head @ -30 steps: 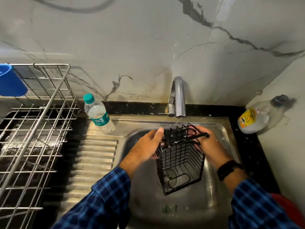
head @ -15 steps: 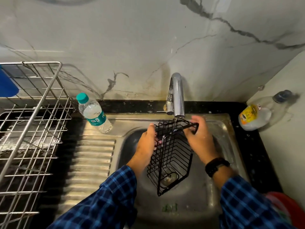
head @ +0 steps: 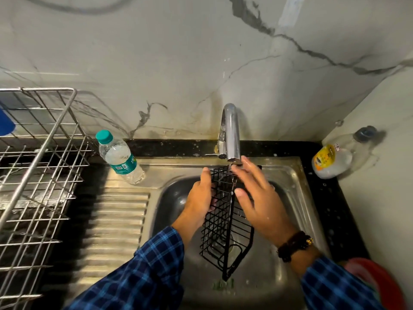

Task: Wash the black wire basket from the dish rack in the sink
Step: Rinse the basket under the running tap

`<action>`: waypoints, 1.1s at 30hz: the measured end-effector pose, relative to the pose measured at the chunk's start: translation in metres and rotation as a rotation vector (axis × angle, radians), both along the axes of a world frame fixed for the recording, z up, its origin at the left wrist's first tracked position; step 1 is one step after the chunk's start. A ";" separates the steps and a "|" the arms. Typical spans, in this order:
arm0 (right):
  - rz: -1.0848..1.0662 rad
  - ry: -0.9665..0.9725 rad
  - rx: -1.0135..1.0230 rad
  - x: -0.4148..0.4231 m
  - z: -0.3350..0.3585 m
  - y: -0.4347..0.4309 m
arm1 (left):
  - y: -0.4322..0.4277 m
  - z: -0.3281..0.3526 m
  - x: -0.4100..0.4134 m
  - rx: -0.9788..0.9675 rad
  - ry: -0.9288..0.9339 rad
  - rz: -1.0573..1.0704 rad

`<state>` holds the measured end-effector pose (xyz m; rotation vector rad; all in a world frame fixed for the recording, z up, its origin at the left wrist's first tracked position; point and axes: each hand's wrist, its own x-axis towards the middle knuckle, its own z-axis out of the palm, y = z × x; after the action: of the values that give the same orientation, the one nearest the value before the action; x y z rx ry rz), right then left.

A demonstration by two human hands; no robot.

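Note:
The black wire basket (head: 225, 229) hangs tilted over the steel sink (head: 288, 175), its top end under the chrome tap (head: 230, 133). My left hand (head: 201, 198) grips the basket's upper left side, fingers curled round the wires. My right hand (head: 257, 198) lies flat against the basket's right face with straight fingers, fingertips up by the tap's spout. The basket's open side faces left, and the sink drain shows through its mesh.
A silver dish rack (head: 38, 175) stands at left, a blue cup (head: 5, 125) on its far edge. A water bottle (head: 119, 156) stands by the ribbed drainboard. A clear jug with a yellow label (head: 330, 159) leans in the right corner. Something red (head: 384, 285) sits at the lower right.
The basket has turned edge-on and moved up under the spout. My right hand let go of its rim and now lies flat along its right side.

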<state>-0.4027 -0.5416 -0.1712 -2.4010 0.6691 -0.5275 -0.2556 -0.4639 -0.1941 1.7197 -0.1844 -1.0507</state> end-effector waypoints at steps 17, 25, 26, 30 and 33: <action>-0.665 -0.017 0.591 0.051 0.024 0.027 | 0.021 0.019 -0.040 0.061 0.180 0.193; -0.071 0.198 0.522 0.014 0.002 0.012 | 0.032 0.016 -0.027 -0.007 0.337 0.457; -0.065 0.214 0.559 0.004 0.000 0.011 | 0.034 0.015 -0.025 -0.009 0.352 0.479; -0.078 0.185 0.660 -0.005 0.000 0.008 | 0.035 0.015 -0.023 0.002 0.369 0.492; -0.073 0.132 0.634 0.022 0.009 0.009 | 0.037 0.027 -0.029 -0.006 0.365 0.485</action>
<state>-0.3811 -0.5329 -0.1618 -1.8259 0.8356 -0.1465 -0.2848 -0.4265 -0.1673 1.4336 0.4405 -0.9691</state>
